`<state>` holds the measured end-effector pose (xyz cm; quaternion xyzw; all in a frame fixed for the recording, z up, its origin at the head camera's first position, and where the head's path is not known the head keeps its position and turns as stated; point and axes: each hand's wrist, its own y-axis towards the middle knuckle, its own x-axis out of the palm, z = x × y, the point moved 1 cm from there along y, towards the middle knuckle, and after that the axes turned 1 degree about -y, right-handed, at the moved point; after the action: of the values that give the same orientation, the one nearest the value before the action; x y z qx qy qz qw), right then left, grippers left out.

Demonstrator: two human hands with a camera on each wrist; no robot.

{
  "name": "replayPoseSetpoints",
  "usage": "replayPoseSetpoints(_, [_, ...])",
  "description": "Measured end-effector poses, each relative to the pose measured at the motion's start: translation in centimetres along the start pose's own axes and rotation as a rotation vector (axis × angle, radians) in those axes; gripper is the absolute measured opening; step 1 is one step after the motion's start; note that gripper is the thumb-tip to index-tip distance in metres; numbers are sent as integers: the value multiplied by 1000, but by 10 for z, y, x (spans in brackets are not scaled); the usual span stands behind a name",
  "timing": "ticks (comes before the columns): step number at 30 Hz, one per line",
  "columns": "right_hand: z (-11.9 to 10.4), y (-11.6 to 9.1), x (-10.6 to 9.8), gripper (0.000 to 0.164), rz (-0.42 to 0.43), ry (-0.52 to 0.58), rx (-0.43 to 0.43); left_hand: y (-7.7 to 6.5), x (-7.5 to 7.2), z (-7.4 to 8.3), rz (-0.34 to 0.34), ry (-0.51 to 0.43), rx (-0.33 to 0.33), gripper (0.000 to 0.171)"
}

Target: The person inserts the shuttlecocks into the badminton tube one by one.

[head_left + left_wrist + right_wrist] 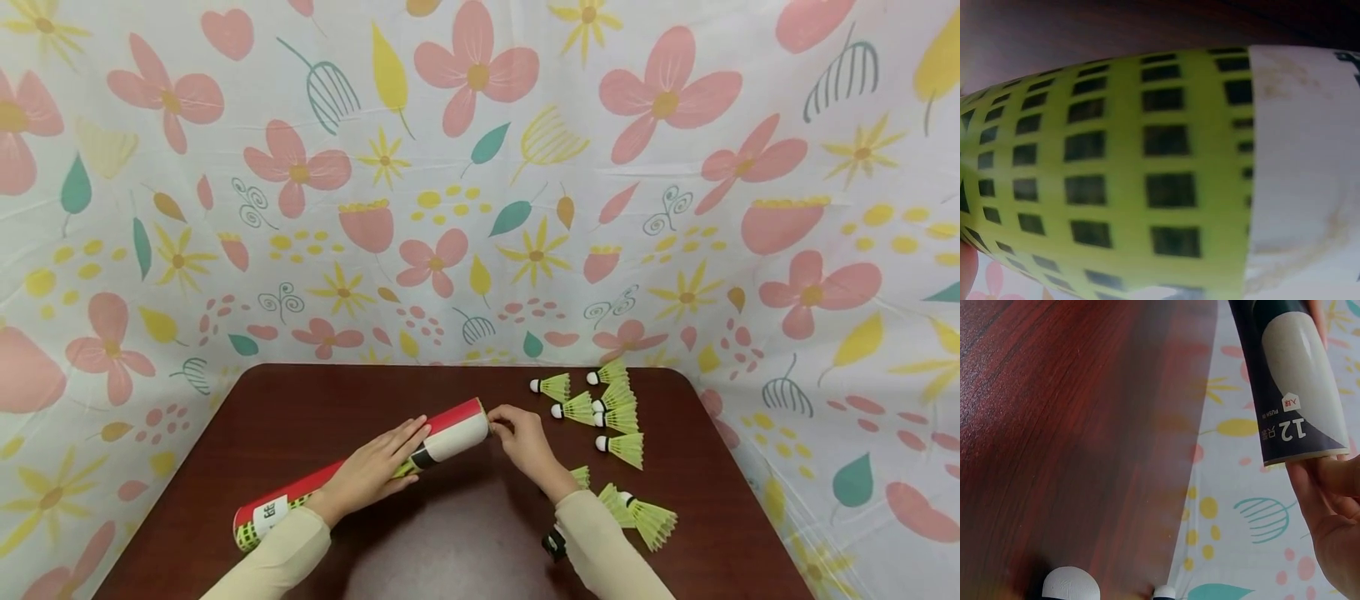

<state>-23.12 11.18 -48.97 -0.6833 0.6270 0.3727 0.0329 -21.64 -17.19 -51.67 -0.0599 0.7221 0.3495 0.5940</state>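
Observation:
A long shuttlecock tube [457,433], red, white and black with a yellow-green checked part, is held at a slant, its right end raised. My left hand [375,467] grips it around the middle, fingers over the top and thumb below. The checked band [1129,169] fills the left wrist view. At the raised end is my right hand [525,437], its thumb and fingers bent right at the rim. In the right wrist view its fingertips [1300,478] go behind the tube's edge, and I cannot tell whether they pinch anything. Yellow shuttlecocks [622,450] lie to the right.
Several more shuttlecocks [573,408] lie in a loose group at the back right of the dark brown table [315,408]. Others [651,521] lie by the right forearm, beside a small black object [553,544]. A flower-patterned cloth [480,208] hangs behind the table.

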Motion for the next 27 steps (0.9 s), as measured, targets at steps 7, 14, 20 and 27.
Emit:
replayPoseSetpoints(7, [1, -2, 0, 19, 1, -25, -36, -1, 0, 1, 9, -13, 11, 95])
replayPoseSetpoints(14, [3, -3, -7, 13, -9, -44, -31, -1, -1, 1, 12, -9, 11, 93])
replayPoseSetpoints(20, [3, -4, -18, 7, 9, -50, -21, -2, -2, 0, -10, -5, -1, 90])
replayPoseSetpoints(27, [7, -10, -34, 10, 26, -74, 34, -4, -3, 1, 1, -14, -2, 93])
